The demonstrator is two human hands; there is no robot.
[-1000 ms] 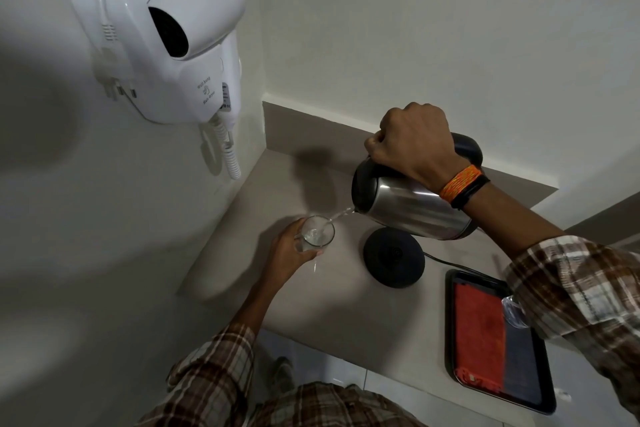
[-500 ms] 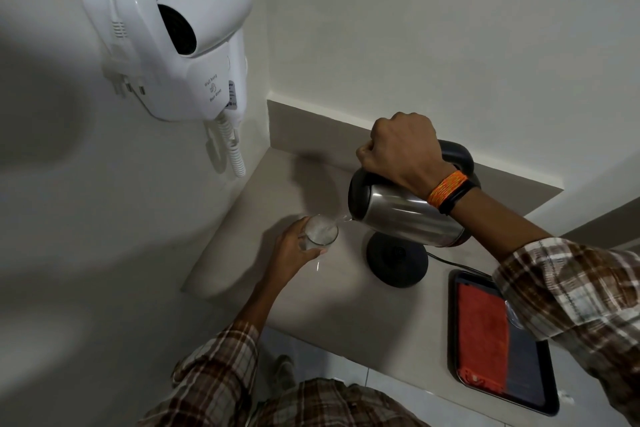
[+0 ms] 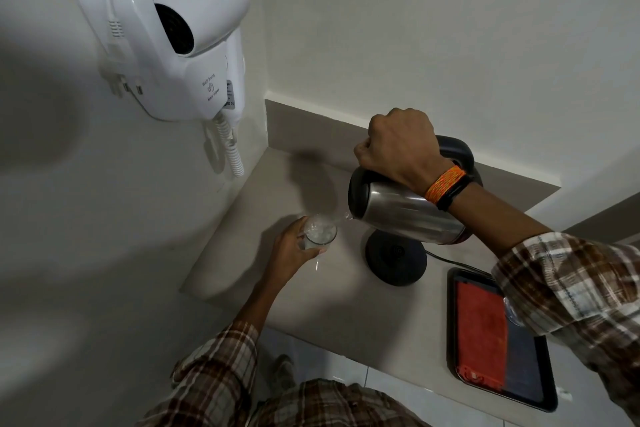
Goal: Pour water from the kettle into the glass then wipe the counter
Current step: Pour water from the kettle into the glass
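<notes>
Right hand (image 3: pixel 398 149) is wrapped tight around the black handle of the steel kettle (image 3: pixel 405 211), center-right of frame, w/ the kettle tipped spout-down toward the left. A thin stream of water leaves the spout and lands in the glass (image 3: pixel 319 232), just left of center. Left hand (image 3: pixel 294 250) is closed around the glass from its lower-left side; glass stands upright on the counter (image 3: pixel 332 291) and has water in it (level hard to read, surface is rippled). Kettle is lifted off its round black base (image 3: pixel 396 258), which sits on the counter right below the kettle body, cord running off to the right. Lower right of frame: a dark tray (image 3: pixel 533 381) w/ a red cloth (image 3: pixel 481 336) lying flat in its left half; the right sleeve covers part of the tray's upper corner. Upper left of frame: white wall-hung hair dryer (image 3: pixel 173 28), coiled cord hanging below it. Orange and black bands on the right wrist.
</notes>
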